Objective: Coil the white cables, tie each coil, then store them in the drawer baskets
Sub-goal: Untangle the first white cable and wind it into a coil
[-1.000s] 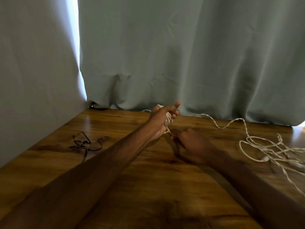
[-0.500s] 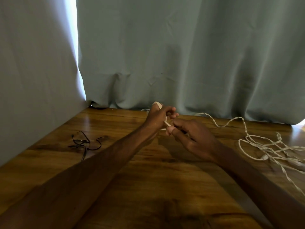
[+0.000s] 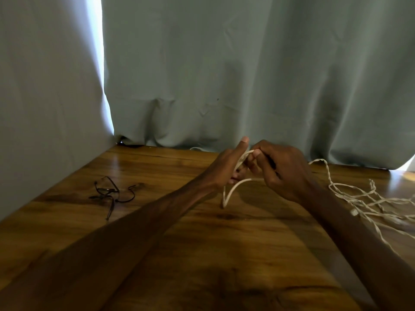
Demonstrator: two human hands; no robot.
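Head view: left hand at frame centre, thumb straight up, lower fingers curled around turns of the white cable. Right hand is just beside it and touching it, thumb and fingertips pinched together on the same cable near the left thumb. A short loop of the cable hangs below both hands, and its low end touches the wooden table. The rest trails off behind the right hand and lies in a loose uncoiled tangle at the right edge of the frame. Thin black cord lies on the table at centre left, well apart from the hands. Grey-green curtain fills the upper frame.
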